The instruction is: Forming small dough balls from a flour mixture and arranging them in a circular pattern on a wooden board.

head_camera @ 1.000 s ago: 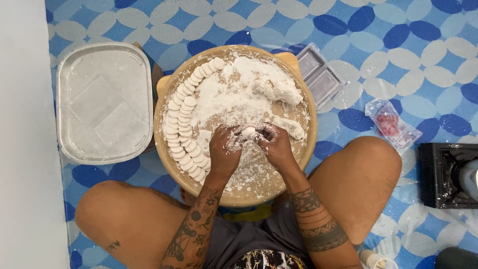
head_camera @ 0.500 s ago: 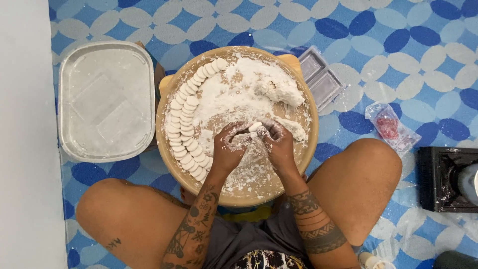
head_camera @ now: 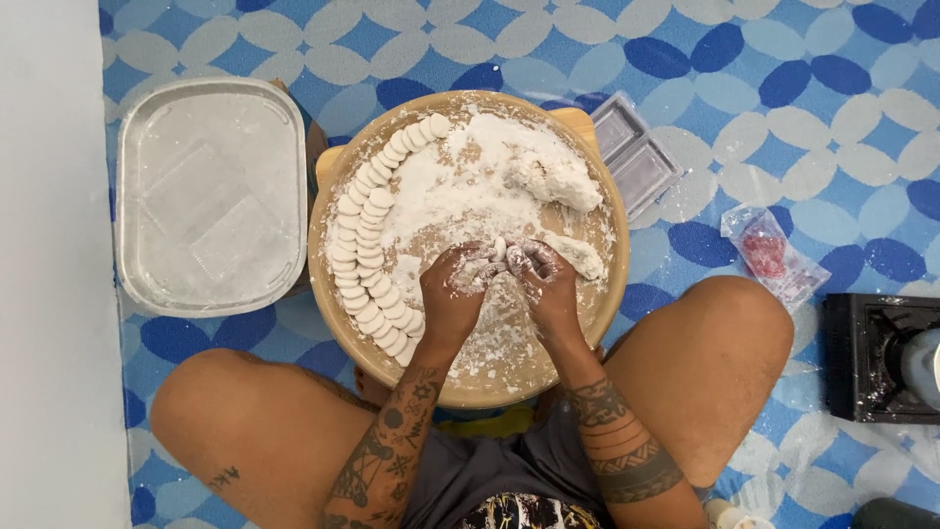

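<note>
An empty foil tray [head_camera: 211, 196], dusted white, lies on the blue patterned mat [head_camera: 783, 127] just off the left edge of the round wooden board [head_camera: 338, 323] between my knees. Along the board's left edge run two curved rows of flat white dough discs [head_camera: 364, 245], overlapping one another from the upper rim down toward my left wrist. Loose flour [head_camera: 441, 191] covers the middle of the board.

My left hand [head_camera: 452, 294] sits a little below the board's centre, fingers curled inward and coated with flour. Between it and my right hand [head_camera: 548, 284] I pinch a small piece of dough [head_camera: 499, 248], held at the fingertips of both hands, which close narrowly around it and meet just above the board's surface.

Toward the board's upper right edge lies a larger lump of dough [head_camera: 553, 181], and a smaller strip of dough [head_camera: 578, 255] rests just beside my right hand, near the right rim.

Off the board's upper right edge a clear plastic mould with two compartments [head_camera: 632, 157] lies on the mat. Further right is a small clear bag with something red inside [head_camera: 769, 253], and a black gas stove [head_camera: 871, 358] sits at the far right.
</note>
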